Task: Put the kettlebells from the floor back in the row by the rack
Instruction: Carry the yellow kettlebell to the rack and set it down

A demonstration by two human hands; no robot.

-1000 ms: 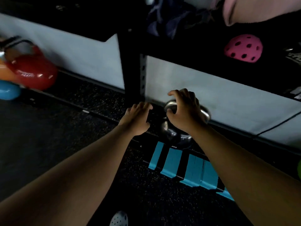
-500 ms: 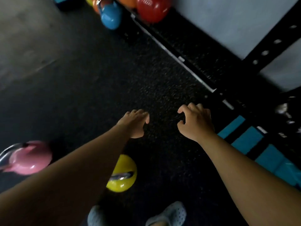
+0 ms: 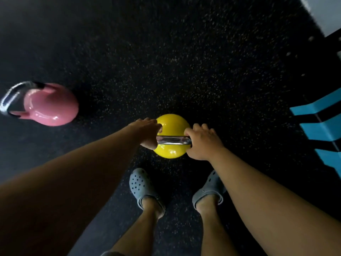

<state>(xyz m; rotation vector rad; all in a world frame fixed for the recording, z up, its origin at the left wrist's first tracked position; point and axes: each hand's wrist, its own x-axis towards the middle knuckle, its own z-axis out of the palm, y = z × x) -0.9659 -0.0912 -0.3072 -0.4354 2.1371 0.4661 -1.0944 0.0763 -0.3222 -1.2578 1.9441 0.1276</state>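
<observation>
Both forearms bare to the frame edge; no sleeves, watch or bands visible. Left hand (image 3: 147,133) and right hand (image 3: 203,143) ungloved, no rings discernible in the dim light. Lower legs bare. Feet in grey-blue clogs: left clog (image 3: 142,185) has a rounded toe with rows of small round vent holes; right clog (image 3: 212,191) shows a heel strap with a rivet, toe partly hidden behind the forearm. Sockless at the ankles.
</observation>
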